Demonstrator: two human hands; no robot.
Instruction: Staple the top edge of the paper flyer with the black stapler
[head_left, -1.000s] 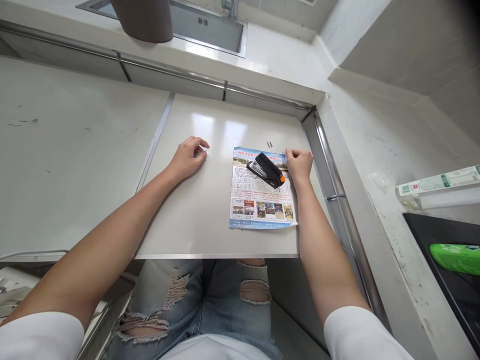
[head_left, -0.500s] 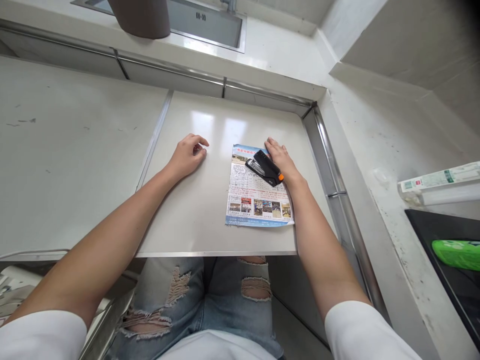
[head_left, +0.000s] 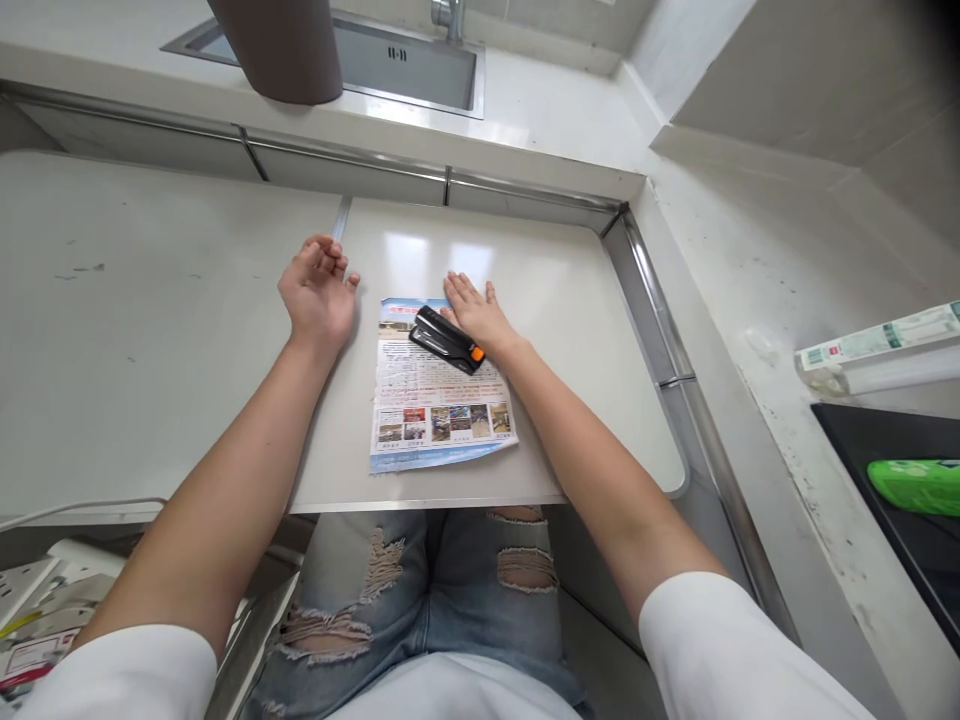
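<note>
A printed sheet (head_left: 442,395) with photos along its lower part lies on the white table (head_left: 585,400). On its upper half rests a black stapler (head_left: 446,341) with an orange end. My right hand (head_left: 480,315) lies flat with fingers stretched, over the sheet's upper right edge and right beside the stapler, not gripping it. Left of the sheet, my left hand (head_left: 322,292) is turned partly palm up, its fingers loosely curled and apart, with nothing in it.
Beyond the table's metal rail is a counter with a sink (head_left: 405,65) and a brown container (head_left: 289,50). At the right ledge lie a white-green tube box (head_left: 885,335) and a green packet (head_left: 919,487). A cable (head_left: 90,505) runs by the table's front left edge.
The sheet, the stapler and my right hand have moved left together. My left hand has shifted left and turned its palm upward. The view has tilted slightly.
</note>
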